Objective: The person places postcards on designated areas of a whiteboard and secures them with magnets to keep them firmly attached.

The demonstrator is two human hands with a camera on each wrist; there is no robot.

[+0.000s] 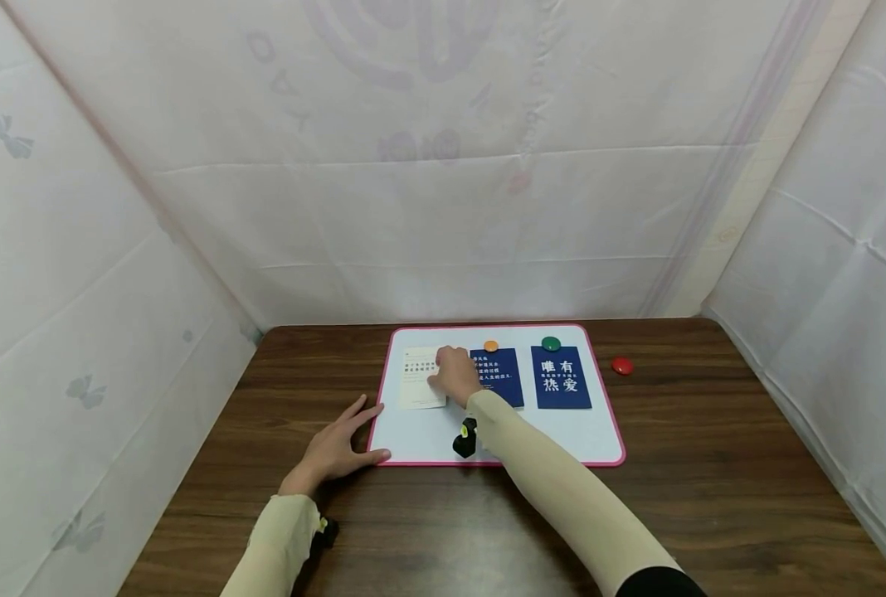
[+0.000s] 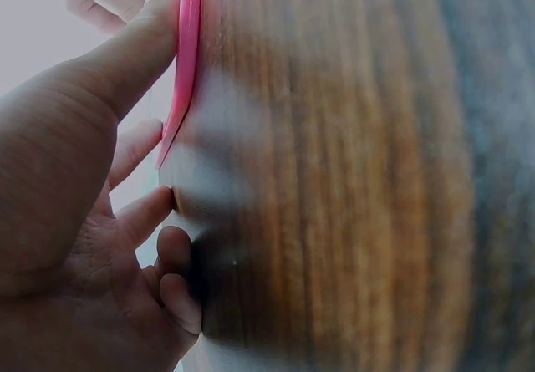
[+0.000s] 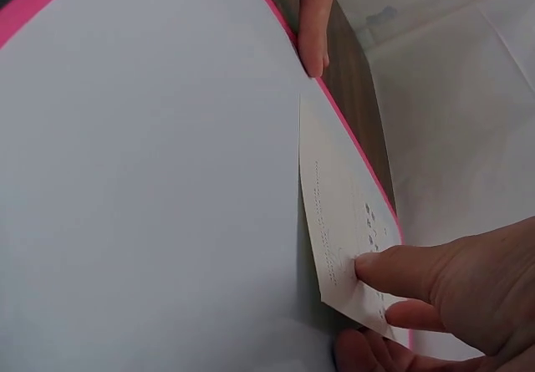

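The person's right hand [image 1: 455, 375] reaches over a pink-rimmed whiteboard [image 1: 421, 435] lying flat on the dark wooden surface [image 1: 712, 481]. Its fingers [image 3: 401, 272] curl and pinch the near edge of a white card [image 1: 421, 378], which lies on the board's left part, one side lifted a little off the board in the wrist view. The left hand [image 1: 336, 450] rests flat on the surface, fingers straight and spread, its thumb [image 2: 134, 54] pressed against the board's pink rim. Just right of the white card lie two blue cards [image 1: 560, 377], one topped by an orange magnet [image 1: 491, 346], the other by a green magnet [image 1: 551, 343]. A red magnet [image 1: 622, 365] sits on the wood, beside the board's right edge.
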